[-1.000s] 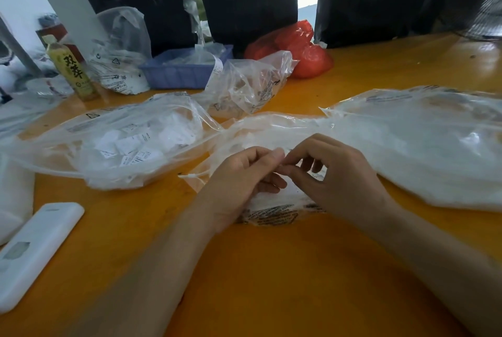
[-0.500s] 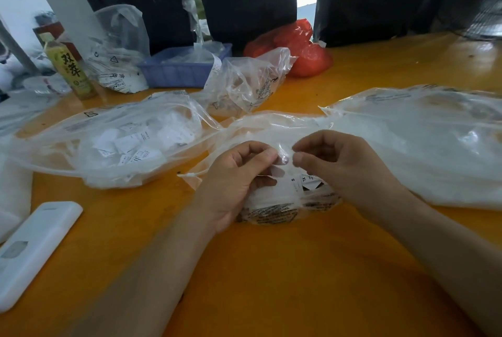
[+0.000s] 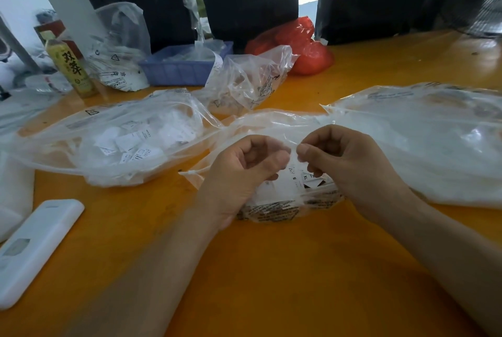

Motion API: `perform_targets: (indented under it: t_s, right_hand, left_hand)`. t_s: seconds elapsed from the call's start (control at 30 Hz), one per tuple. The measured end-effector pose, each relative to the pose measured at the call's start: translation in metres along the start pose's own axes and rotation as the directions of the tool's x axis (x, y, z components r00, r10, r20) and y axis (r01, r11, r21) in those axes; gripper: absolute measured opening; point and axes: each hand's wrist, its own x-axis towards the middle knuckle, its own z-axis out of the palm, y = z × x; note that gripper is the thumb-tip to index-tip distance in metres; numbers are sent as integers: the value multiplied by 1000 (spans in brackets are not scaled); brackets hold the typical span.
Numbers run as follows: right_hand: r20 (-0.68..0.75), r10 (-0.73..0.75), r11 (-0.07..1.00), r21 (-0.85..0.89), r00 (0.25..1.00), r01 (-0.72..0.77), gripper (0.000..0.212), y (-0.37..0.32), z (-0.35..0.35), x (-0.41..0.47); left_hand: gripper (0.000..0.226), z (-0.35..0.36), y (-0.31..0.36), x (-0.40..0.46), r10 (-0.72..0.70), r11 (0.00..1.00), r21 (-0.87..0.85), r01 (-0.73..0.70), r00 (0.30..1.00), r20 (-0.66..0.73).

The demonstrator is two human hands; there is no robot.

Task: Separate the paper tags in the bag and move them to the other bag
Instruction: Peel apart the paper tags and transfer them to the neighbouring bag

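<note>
Table: my orange table holds everything, and I sit at its near edge.
Big bag on the right: a big clear bag lies by the right edge. It looks full of something white, but I cannot tell what.
Bag with loose tags: a clear bag lies on the left side of the table. Lots of little white tags sit inside it. I think this is where the split-up tags go, so part of the job is done.
Small bag in front of me: a small bag with black print lies in the middle near me, right under my hands. A bunch of paper tags is inside it, marked S and XL. These look like the ones left to do.
My left hand: my left hand is curled, with thumb and fingers pinching the thin plastic at the top of the small bag.
My right hand: my right hand is curled too and pinches the same plastic just beside my left thumb.
What is left: I think I am pulling the small bag open. No tag is in my fingers now.
Other stuff: a white remote lies by the left edge, and a red bag, a blue tray and a bottle stand at the far edge.
</note>
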Motion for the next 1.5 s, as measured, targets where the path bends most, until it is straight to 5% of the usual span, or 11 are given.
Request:
perform_targets:
  t_s: [0.1, 0.27, 0.37, 0.43, 0.57, 0.67, 0.83, 1.1, 1.3, 1.43, 1.5]
  right_hand:
    - [55, 5, 999, -44, 998, -3, 17, 2, 2, 0]
    - [51, -106, 837, -535, 993, 117, 5, 10, 5, 2]
    - [240, 12, 649, -741, 971, 175, 43, 16, 9, 3]
    - [275, 92, 615, -771, 957, 163, 52, 18, 12, 4]
    - [199, 2, 688, -711, 980, 143, 15, 15, 11, 5]
    - [110, -54, 758, -642, 992, 113, 19, 13, 5, 4]
    - [-85, -16, 954, -300, 996, -10, 12, 5, 1, 6]
    - [-178, -54, 998, 3, 983, 56, 9, -3, -6, 4]
    - [-187, -139, 988, 45, 973, 150, 24, -13, -4, -1]
    - [-198, -100, 994, -52, 975, 91, 6, -8, -3, 3]
    - [-202, -69, 995, -82, 977, 54, 28, -4, -3, 4]
  left_hand:
    - [10, 2, -3, 1, 108, 989, 111, -96, 987, -117]
    - [26, -8, 4, 6, -17, 961, -272, -41, 978, -207]
    - [23, -9, 4, 6, -52, 927, -374, -17, 983, -173]
    - [23, -6, 3, 5, -48, 935, -354, -14, 985, -168]
    - [19, -1, 2, 4, -16, 967, -256, -23, 989, -149]
    - [7, 0, 2, 4, -37, 967, -255, -3, 988, -151]
    - [21, -3, 0, 5, -61, 947, -321, 14, 988, -139]
    - [12, 1, 3, 3, -93, 974, -220, 61, 986, -138]
    - [7, 1, 2, 2, -104, 981, -182, 70, 978, -180]
    - [13, 2, 1, 1, -106, 982, -170, 81, 984, -142]
    - [21, 3, 1, 1, -113, 975, -203, 86, 985, -127]
